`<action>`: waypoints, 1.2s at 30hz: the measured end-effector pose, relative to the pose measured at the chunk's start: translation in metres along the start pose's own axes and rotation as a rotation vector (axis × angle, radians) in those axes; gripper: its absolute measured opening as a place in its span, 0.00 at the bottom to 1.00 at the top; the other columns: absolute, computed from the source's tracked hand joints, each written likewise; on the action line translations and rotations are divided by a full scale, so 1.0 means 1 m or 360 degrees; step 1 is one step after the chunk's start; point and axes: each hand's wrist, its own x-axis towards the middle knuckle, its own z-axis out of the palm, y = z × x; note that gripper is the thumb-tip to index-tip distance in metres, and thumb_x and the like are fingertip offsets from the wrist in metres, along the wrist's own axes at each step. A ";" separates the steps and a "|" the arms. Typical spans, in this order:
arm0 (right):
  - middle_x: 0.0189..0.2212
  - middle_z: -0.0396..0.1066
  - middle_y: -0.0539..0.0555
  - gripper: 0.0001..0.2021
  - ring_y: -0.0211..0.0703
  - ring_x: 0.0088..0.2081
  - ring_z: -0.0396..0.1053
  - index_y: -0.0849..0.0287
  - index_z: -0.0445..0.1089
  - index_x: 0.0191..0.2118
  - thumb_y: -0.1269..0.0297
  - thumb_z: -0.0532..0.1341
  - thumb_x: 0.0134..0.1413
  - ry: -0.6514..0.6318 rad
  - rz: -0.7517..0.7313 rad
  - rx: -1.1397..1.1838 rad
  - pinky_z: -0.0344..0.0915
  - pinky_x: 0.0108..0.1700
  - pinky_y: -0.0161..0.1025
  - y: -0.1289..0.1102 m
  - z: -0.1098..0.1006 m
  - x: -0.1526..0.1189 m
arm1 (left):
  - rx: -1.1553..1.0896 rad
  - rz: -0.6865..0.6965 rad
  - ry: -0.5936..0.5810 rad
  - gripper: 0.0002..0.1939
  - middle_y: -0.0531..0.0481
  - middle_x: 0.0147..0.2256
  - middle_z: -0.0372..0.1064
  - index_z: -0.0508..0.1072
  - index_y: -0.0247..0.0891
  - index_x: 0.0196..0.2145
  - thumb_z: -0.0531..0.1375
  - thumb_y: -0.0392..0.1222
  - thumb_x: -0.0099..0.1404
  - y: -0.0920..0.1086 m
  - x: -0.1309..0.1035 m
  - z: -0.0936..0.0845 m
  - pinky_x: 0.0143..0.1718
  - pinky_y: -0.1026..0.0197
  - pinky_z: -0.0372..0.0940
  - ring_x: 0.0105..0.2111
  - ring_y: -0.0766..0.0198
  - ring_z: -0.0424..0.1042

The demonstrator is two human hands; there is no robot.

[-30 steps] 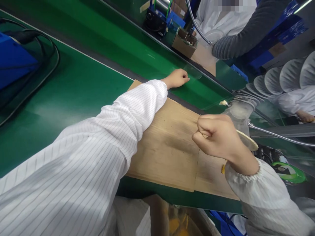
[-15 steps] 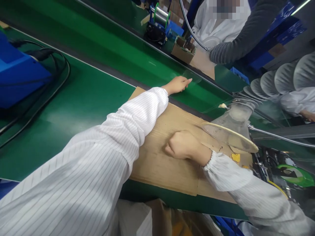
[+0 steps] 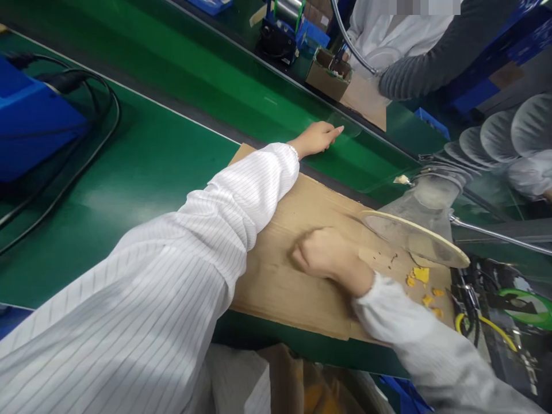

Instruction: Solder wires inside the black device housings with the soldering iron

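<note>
My left hand (image 3: 317,138) reaches over the green belt (image 3: 181,75) beyond the work table. Its fingers are curled together with the thumb stretched forward. A faint clear outline shows by the fingertips; I cannot make out what it is. My right hand (image 3: 325,253), slightly blurred, is closed in a fist just over or on the brown cardboard sheet (image 3: 280,287). Whatever the fist holds, if anything, is hidden. To the right of that hand, several small yellow-orange pieces (image 3: 421,274) and dark bits lie on the cardboard.
A clear fume hood (image 3: 431,201) on a ribbed hose (image 3: 491,141) hangs low at the right. Cables (image 3: 116,115) run from a blue device (image 3: 38,121) at the left. Across the belt are a solder reel (image 3: 290,10), a small carton (image 3: 330,75) and a person in white.
The view has shifted slightly, so the background sits higher and further right. My right forearm has moved a little, uncovering more yellow pieces. Both hands stay in nearly the same places, fingers closed.
</note>
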 end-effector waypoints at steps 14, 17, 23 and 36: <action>0.28 0.76 0.59 0.22 0.41 0.28 0.67 0.61 0.72 0.26 0.63 0.46 0.65 0.0098 -0.0040 0.0291 0.52 0.33 0.40 0.011 0.021 -0.003 | -0.0037 -0.0005 -0.0034 0.24 0.49 0.23 0.67 0.66 0.40 0.24 0.51 0.54 0.74 0.000 -0.001 0.003 0.32 0.58 0.61 0.23 0.63 0.67; 0.23 0.70 0.56 0.23 0.40 0.25 0.61 0.59 0.65 0.22 0.64 0.43 0.65 0.0293 0.0093 0.0464 0.52 0.34 0.41 0.034 0.014 -0.028 | -0.0014 -0.0028 -0.0025 0.24 0.50 0.23 0.67 0.67 0.40 0.24 0.51 0.55 0.74 0.000 -0.001 0.003 0.32 0.58 0.61 0.23 0.64 0.66; 0.21 0.66 0.55 0.22 0.40 0.24 0.58 0.58 0.61 0.19 0.62 0.44 0.64 0.0192 0.0302 0.0316 0.49 0.33 0.42 0.044 0.005 -0.061 | 0.0063 -0.0004 -0.0037 0.24 0.49 0.23 0.67 0.68 0.40 0.25 0.52 0.56 0.73 -0.003 -0.001 0.003 0.34 0.59 0.60 0.25 0.63 0.65; 0.27 0.76 0.58 0.20 0.42 0.27 0.66 0.60 0.71 0.23 0.64 0.49 0.63 -0.0020 0.0428 0.0270 0.50 0.33 0.43 0.033 0.060 -0.063 | 0.0346 0.0073 0.0126 0.20 0.50 0.23 0.61 0.64 0.42 0.21 0.55 0.52 0.69 -0.005 -0.002 -0.005 0.34 0.56 0.57 0.28 0.60 0.61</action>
